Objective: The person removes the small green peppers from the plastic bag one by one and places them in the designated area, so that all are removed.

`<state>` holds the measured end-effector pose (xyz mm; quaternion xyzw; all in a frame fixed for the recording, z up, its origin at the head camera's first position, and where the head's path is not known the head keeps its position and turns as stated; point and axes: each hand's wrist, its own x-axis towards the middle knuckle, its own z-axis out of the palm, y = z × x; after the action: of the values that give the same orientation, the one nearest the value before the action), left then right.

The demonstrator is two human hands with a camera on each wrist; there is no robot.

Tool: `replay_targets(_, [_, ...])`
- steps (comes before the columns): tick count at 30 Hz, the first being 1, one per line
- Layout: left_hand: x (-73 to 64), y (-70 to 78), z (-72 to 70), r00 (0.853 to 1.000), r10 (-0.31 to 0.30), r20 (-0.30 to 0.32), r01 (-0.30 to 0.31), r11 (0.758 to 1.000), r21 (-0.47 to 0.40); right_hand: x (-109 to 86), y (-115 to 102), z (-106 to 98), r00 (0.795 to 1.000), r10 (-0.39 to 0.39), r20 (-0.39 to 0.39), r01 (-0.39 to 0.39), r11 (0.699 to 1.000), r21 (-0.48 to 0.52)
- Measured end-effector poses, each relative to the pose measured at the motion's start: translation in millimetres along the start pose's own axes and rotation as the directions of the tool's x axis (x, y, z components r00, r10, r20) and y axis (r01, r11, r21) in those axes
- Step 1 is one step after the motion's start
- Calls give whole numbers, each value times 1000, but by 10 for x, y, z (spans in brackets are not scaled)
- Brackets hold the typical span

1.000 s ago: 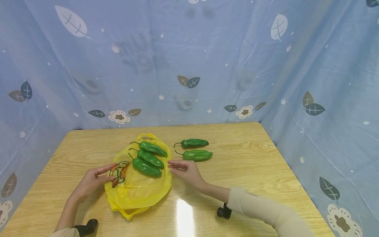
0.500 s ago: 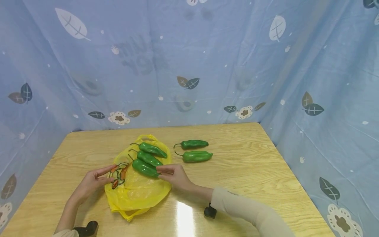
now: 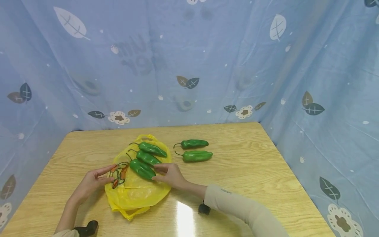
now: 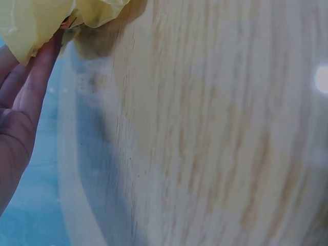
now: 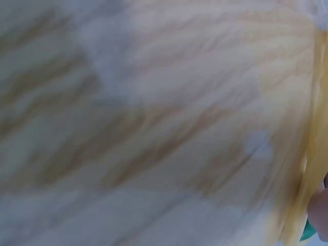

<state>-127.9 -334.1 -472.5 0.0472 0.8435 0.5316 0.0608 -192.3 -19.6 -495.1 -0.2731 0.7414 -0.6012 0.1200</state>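
A yellow plastic bag (image 3: 142, 194) with an orange and green print lies flat at the left of the table. Three green peppers rest on it in a slanting row; the nearest is a glossy pepper (image 3: 142, 168), its stem toward the upper left. My right hand (image 3: 171, 176) holds this pepper's tip end between thumb and fingers. At the bag's left edge, my left hand (image 3: 90, 182) holds the plastic beside the print, fingers above and thumb below. In the left wrist view, the bag (image 4: 36, 23) covers some fingertips. The right wrist view shows only a bit of thumb.
Two more green peppers, a darker pepper (image 3: 193, 144) and a lighter pepper (image 3: 197, 156), lie side by side right of the bag. The wooden table (image 3: 251, 177) reaches back to a blue leaf-print curtain (image 3: 165, 65), which also hangs at both sides.
My right hand has come left from the bag's right edge to the nearest pepper and taken its tip. That pepper has shifted slightly left. My left hand stays in place.
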Motion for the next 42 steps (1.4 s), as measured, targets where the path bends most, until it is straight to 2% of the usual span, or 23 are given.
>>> replay_targets(7, [12,-11,1,1000,4,4,-4,1000,-6,32,-17,135,999,29,-21,-31,996,-85])
replay_targets(15, [13,-8,16,1000,7,0,-7,1000,-27,96,-44,255,997,43,-57,-47,997,-66])
replay_targets(27, [6,7,17,1000,-6,-3,6,1000,-31,144,-40,369,992,23,-123,-47,979,-198])
replay_targets(37, [8,-9,31,1000,-21,-12,21,999,-35,148,-23,372,992,-43,-121,-2,939,-345])
replay_targets(42, [-23,-11,17,1000,-12,-10,11,999,-42,158,-11,314,995,-39,-88,9,946,-323])
